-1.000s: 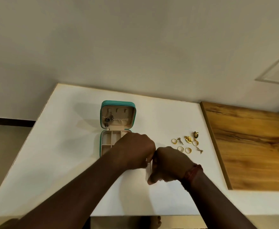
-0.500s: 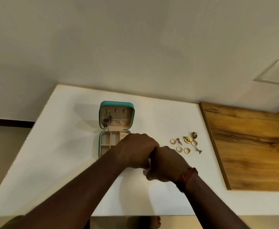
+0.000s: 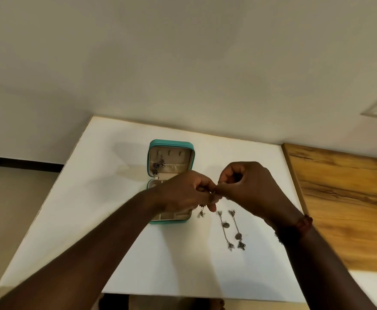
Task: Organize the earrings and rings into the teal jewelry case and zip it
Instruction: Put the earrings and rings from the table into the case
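Observation:
The teal jewelry case [image 3: 171,144] lies open on the white table [image 3: 89,220], its lid standing up at the back. A dark silver earring [image 3: 159,165] hangs inside the lid. My left hand [image 3: 186,191] covers most of the case's tray. My right hand [image 3: 250,186] meets it fingertip to fingertip, and both pinch a small silver earring [image 3: 212,193]; a dangling piece [image 3: 201,213] hangs just below. Two long silver chain earrings [image 3: 224,229] [image 3: 237,230] lie side by side on the table, right of the case.
A wooden board [image 3: 350,198] adjoins the table on the right. A plain wall runs behind the table. My right wrist wears a red thread bracelet [image 3: 304,222]. The table's near edge is close below my forearms.
Both hands have shifted right and away from me, fingertips now pinched together. Two long silver earrings now show beneath them. The gold pieces seen earlier are out of sight behind my right hand.

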